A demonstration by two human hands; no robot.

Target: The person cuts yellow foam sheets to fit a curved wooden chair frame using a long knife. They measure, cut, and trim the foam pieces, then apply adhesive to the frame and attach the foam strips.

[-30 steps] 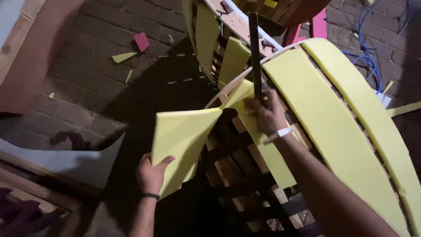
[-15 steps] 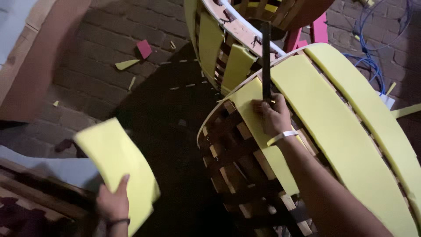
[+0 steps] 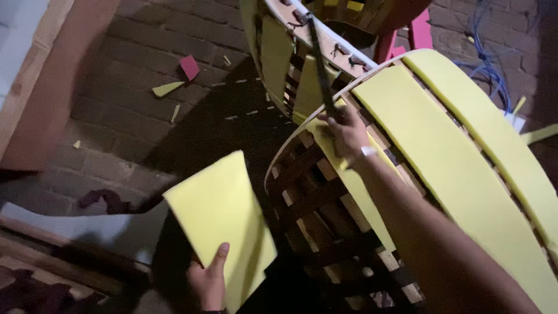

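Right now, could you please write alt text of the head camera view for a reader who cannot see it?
A person's left hand holds a cut yellow foam sheet low over a brick floor, while the right hand grips a long dark blade against a curved wooden slatted frame covered with yellow foam strips.

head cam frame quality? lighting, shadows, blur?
Head view: dim, warm light; deep shadow over the brick floor at centre and bottom. Yellow foam sheet in the left hand is brightest, edges slightly soft. Right hand on the dark blade is mildly blurred. No glare.
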